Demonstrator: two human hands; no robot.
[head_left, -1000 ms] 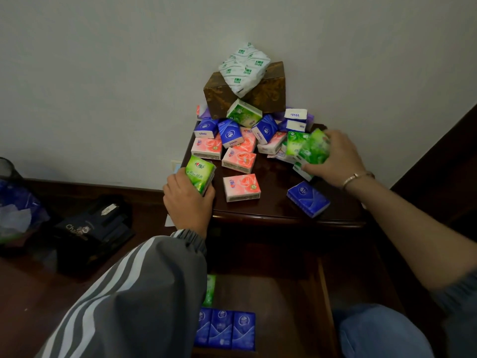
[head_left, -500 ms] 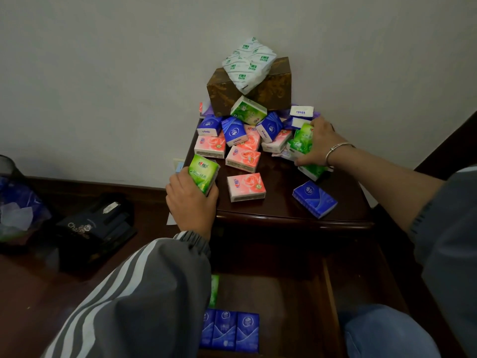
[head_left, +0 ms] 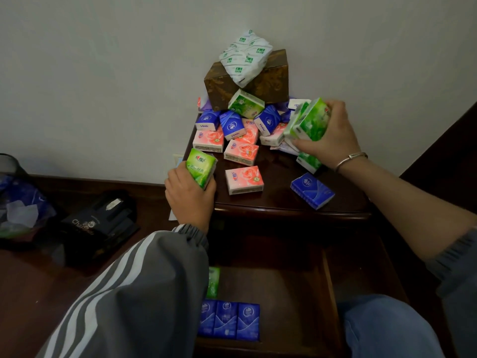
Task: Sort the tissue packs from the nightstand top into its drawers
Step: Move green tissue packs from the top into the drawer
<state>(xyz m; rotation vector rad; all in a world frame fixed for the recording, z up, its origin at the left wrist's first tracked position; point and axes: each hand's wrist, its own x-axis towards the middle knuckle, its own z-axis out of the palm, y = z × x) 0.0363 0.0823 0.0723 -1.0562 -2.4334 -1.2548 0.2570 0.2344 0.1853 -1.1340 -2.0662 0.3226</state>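
Several pink, blue and green tissue packs lie piled on the dark wooden nightstand [head_left: 281, 202]. My left hand [head_left: 189, 195] grips one green pack [head_left: 200, 167] at the top's left front corner. My right hand [head_left: 333, 140] holds two green packs [head_left: 309, 120] lifted above the pile's right side, and another green pack [head_left: 308, 161] lies under that hand. A pink pack [head_left: 244, 180] and a blue pack [head_left: 312, 190] lie alone near the front edge. Below, the open drawer [head_left: 284, 293] holds three blue packs [head_left: 228, 320] in a row and a green pack [head_left: 213, 282].
A brown tissue box [head_left: 268, 83] with a white and green wrapped pack [head_left: 245, 56] on top stands against the wall behind the pile. A black bag [head_left: 100, 223] and a bin with a blue liner [head_left: 15, 200] sit on the floor at left. My knee [head_left: 382, 329] is beside the drawer.
My right hand has lifted its green packs up off the pile's right side. The left hand still holds its green pack at the same corner.
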